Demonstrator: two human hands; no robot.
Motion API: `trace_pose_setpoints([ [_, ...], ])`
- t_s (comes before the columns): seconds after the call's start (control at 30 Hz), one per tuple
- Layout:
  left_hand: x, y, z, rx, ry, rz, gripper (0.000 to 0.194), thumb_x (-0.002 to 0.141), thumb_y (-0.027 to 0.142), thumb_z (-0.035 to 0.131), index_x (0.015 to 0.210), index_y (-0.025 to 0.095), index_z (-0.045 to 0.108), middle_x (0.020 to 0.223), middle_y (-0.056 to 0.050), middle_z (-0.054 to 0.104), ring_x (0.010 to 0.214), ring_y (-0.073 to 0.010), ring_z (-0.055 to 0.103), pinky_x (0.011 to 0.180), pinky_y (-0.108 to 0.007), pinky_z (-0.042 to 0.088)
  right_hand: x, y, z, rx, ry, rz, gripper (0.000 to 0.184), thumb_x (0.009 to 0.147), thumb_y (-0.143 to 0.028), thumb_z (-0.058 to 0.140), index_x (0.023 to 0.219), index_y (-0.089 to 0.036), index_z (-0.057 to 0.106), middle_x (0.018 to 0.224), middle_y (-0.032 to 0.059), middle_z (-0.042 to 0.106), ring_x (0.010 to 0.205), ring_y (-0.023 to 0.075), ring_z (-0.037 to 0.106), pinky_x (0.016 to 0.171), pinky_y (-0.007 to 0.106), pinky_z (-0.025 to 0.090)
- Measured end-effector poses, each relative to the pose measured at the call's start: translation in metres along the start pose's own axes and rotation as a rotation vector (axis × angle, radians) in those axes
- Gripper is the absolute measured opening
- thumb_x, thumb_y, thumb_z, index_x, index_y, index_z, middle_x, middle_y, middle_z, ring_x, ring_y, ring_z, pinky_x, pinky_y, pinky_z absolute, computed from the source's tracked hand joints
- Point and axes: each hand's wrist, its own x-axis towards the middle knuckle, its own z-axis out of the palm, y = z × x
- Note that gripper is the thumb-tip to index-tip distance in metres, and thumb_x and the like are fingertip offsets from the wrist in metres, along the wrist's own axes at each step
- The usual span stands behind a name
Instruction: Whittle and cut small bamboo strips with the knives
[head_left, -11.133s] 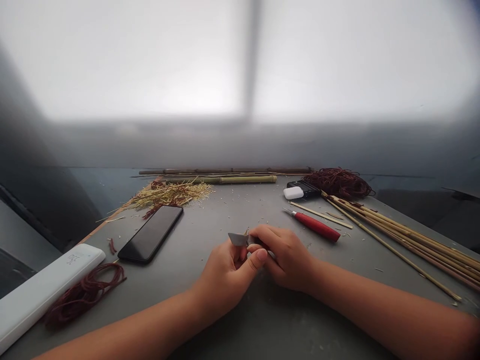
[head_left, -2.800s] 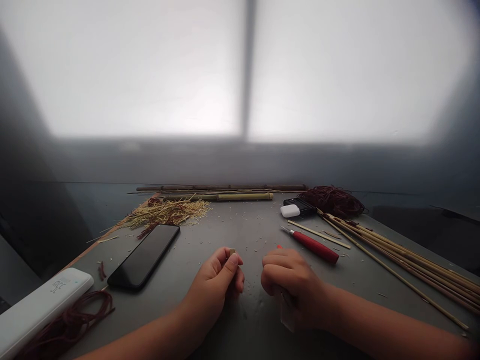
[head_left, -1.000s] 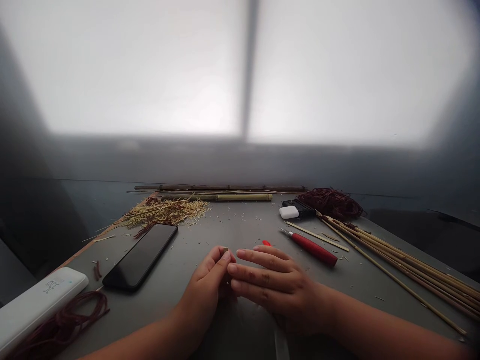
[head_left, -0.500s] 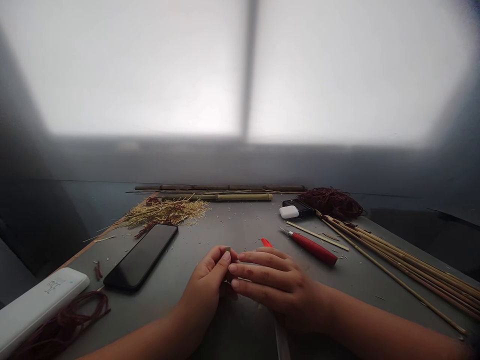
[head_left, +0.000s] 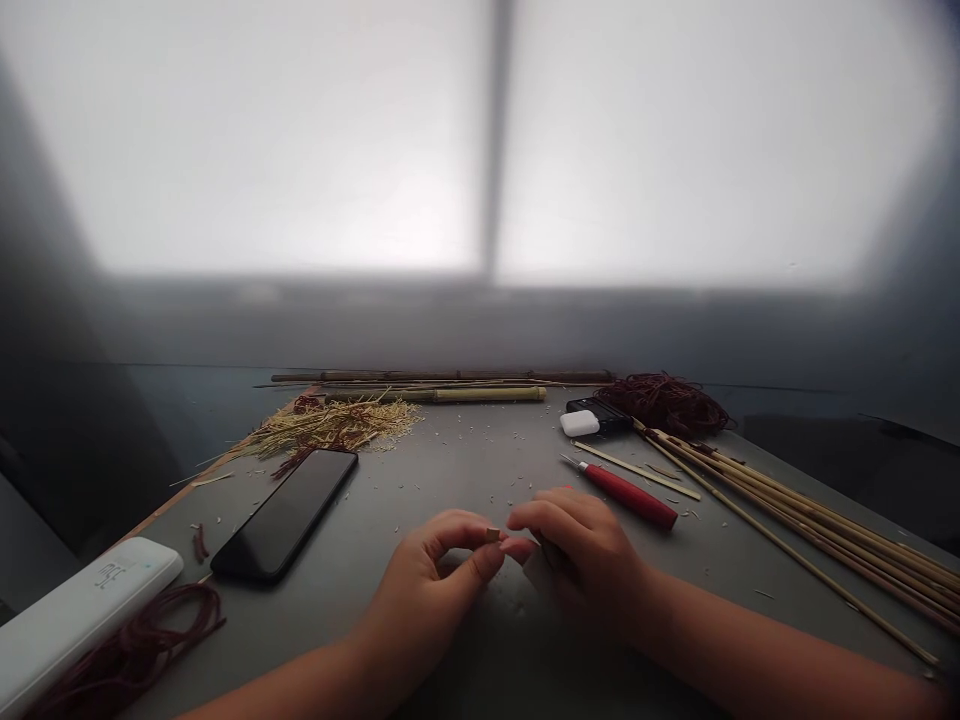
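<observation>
My left hand (head_left: 439, 575) is closed in a pinch on a small tan bamboo piece (head_left: 493, 535), held just above the grey table (head_left: 465, 455). My right hand (head_left: 581, 550) is right beside it with its fingers curled shut. Its thumb and forefinger meet the bamboo piece from the right. What else the right hand holds inside its curl is hidden.
A black phone (head_left: 289, 510) lies to the left, a red-handled knife (head_left: 628, 493) to the right. Long bamboo sticks (head_left: 795, 515) fan along the right edge. Shavings (head_left: 334, 420), a bamboo stalk (head_left: 450, 394), red cord (head_left: 664, 400), a white case (head_left: 579, 423) and a white box (head_left: 75, 610) ring the table.
My right hand has gone from flat, spread fingers to a curled fist, and the red tip behind it is hidden. My left hand has turned, and the bamboo piece now points right.
</observation>
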Motion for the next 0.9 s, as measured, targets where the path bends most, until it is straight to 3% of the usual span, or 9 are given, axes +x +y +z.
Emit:
trace_pose_setpoints([
  [0.1,0.001,-0.001,-0.001,0.06,0.011,0.028,0.028,0.081,0.048,0.072,0.076,0.021,0.079,0.084,-0.006,0.063,0.08,-0.0207,0.055,0.071,-0.028,0.041,-0.001,0.001,-0.001,-0.023,-0.025,0.012,0.015,0.09,-0.016,0.045,0.093,-0.019,0.059,0.063,-0.0018,0.055,0.053,0.0132,0.047,0.053,0.026,0.034],
  [0.23,0.002,0.0,-0.002,0.109,0.013,0.011,0.028,0.079,0.048,0.071,0.079,0.023,0.082,0.077,-0.004,0.057,0.073,-0.0187,0.052,0.067,-0.028,0.04,0.0,-0.002,-0.002,0.035,-0.061,-0.007,0.014,0.095,-0.019,0.047,0.088,-0.019,0.06,0.061,-0.0025,0.054,0.051,0.0122,0.044,0.052,0.026,0.033],
  [0.4,0.001,0.0,-0.001,0.077,-0.026,-0.004,0.031,0.076,0.051,0.074,0.082,0.021,0.081,0.082,-0.007,0.064,0.079,-0.0216,0.057,0.07,-0.03,0.043,0.0,-0.005,0.0,0.082,-0.006,-0.014,0.018,0.101,-0.022,0.046,0.087,-0.019,0.058,0.062,-0.0019,0.06,0.051,0.0109,0.051,0.054,0.024,0.038],
  [0.5,0.001,-0.001,-0.003,-0.167,-0.001,-0.054,0.046,0.074,0.06,0.074,0.097,0.021,0.078,0.095,-0.009,0.071,0.094,-0.0273,0.062,0.08,-0.035,0.047,0.0,-0.004,0.001,0.096,0.035,0.019,0.015,0.1,-0.021,0.047,0.089,-0.02,0.058,0.067,-0.0004,0.066,0.054,0.0112,0.058,0.056,0.023,0.043],
  [0.63,0.006,0.001,-0.012,-0.67,0.045,-0.158,0.065,0.082,0.075,0.052,0.103,0.019,0.076,0.124,-0.013,0.068,0.122,-0.0332,0.055,0.095,-0.043,0.045,-0.001,-0.002,0.003,0.074,0.067,0.047,0.013,0.098,-0.019,0.049,0.088,-0.02,0.057,0.066,-0.0012,0.065,0.052,0.0111,0.057,0.053,0.022,0.042],
  [0.77,0.011,0.004,-0.017,-0.869,0.148,-0.259,0.061,0.098,0.06,0.033,0.104,0.016,0.074,0.135,-0.014,0.063,0.129,-0.0293,0.053,0.101,-0.042,0.044,-0.002,-0.002,0.003,0.078,0.05,0.034,0.015,0.099,-0.02,0.047,0.087,-0.02,0.056,0.065,-0.0009,0.064,0.052,0.0108,0.055,0.052,0.023,0.042],
  [0.9,0.011,0.005,-0.013,-0.853,0.22,-0.311,0.044,0.103,0.04,0.041,0.093,0.015,0.076,0.122,-0.013,0.071,0.118,-0.0249,0.062,0.097,-0.037,0.048,-0.002,-0.002,0.003,0.09,0.03,0.036,0.016,0.1,-0.019,0.046,0.088,-0.02,0.055,0.065,-0.001,0.063,0.052,0.0105,0.053,0.052,0.023,0.041],
])
